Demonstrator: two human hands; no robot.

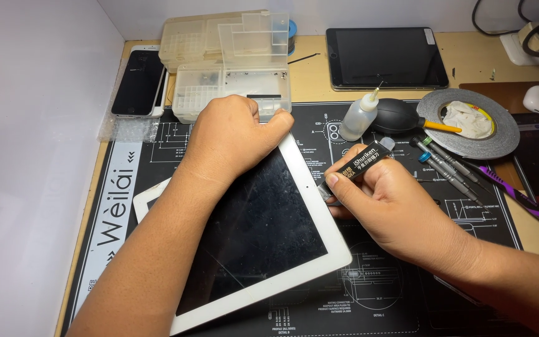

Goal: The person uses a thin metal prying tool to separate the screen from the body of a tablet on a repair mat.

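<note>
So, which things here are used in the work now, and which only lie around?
In use:
left hand
right hand
white tablet
black opening tool

Lying about:
squeeze bottle
tape roll
screwdrivers
clear parts box
phones
dark tablet

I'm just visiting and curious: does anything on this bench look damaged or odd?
Yes. The white tablet under the left hand shows fine scratch or crack lines across its dark glass. The right hand holds a black pry tool at its right edge. Nothing looks spilled.

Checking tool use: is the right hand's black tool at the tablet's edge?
Yes, the right hand presses the black tool against the tablet edge.
</note>
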